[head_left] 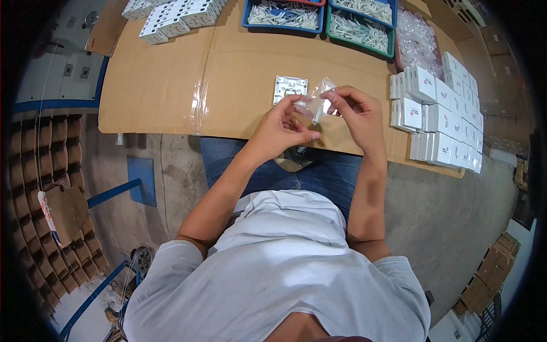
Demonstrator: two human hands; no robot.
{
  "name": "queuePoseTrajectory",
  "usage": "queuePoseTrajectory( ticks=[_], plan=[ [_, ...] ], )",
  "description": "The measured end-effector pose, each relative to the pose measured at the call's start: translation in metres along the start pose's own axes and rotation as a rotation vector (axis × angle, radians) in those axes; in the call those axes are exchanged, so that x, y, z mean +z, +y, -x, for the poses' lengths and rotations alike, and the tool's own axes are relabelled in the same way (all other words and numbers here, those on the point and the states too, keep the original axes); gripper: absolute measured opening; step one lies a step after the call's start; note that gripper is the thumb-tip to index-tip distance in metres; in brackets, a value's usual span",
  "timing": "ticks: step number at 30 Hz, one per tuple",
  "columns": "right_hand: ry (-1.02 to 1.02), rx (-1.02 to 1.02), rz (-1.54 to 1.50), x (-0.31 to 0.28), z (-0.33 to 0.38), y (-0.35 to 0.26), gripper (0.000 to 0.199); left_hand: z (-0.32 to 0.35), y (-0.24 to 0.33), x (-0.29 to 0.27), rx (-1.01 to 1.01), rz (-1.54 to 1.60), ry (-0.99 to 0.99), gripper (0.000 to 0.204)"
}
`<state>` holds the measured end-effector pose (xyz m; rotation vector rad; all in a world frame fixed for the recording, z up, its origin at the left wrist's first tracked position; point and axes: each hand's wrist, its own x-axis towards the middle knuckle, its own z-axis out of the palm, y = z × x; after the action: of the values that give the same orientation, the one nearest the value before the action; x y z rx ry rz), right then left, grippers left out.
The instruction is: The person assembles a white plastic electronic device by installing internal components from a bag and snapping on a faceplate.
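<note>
A small clear plastic bag (316, 108) hangs between my hands, above the front edge of the table. My right hand (362, 117) pinches its upper right side between thumb and fingers. At the bag's left side is my left hand (278, 128), fingers curved and thumb stretched out apart from them. Its fingertips reach the bag's edge; whether they touch it I cannot tell. Something whitish shows in the lower part of the bag, too small to name. Just beyond my left hand a white square plastic frame (283, 85) lies on the table, partly covered by my fingers and the bag.
The table (154, 85) is covered with cardboard. Stacked white boxes (447, 114) stand at the right, more white boxes (182, 20) at the far left. Blue (285, 28) and green trays (364, 51) of small white parts sit at the back, beside a heap of clear bags (419, 43).
</note>
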<state>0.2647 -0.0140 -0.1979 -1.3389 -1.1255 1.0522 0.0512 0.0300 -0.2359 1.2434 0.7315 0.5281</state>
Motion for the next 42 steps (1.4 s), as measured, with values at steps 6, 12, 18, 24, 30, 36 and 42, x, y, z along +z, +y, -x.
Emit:
queuePoseTrajectory(
  ticks=[6,12,18,24,30,36,42],
  plan=[
    [-0.019,-0.004,0.057,0.008,-0.001,0.000,0.014,-0.001,0.017,0.010,0.470,-0.438,0.307,0.082],
    [-0.053,-0.008,0.068,0.024,0.003,-0.004,0.013,-0.009,0.014,0.021,0.659,-0.724,0.511,0.070],
    [-0.086,-0.012,0.081,0.029,0.004,-0.008,0.015,-0.005,0.012,0.020,0.637,-0.712,0.539,0.069],
    [-0.102,-0.050,0.109,0.032,0.002,-0.005,0.016,-0.005,0.007,0.017,0.605,-0.673,0.557,0.067],
    [-0.107,-0.037,0.121,0.034,0.003,-0.004,0.015,-0.005,0.008,0.015,0.656,-0.682,0.538,0.067],
    [-0.115,-0.023,0.129,0.035,0.001,-0.001,0.015,-0.007,0.004,0.011,0.620,-0.658,0.529,0.064],
    [-0.117,-0.011,0.149,0.037,-0.006,0.000,0.016,-0.010,0.004,0.007,0.633,-0.646,0.555,0.063]
  ],
)
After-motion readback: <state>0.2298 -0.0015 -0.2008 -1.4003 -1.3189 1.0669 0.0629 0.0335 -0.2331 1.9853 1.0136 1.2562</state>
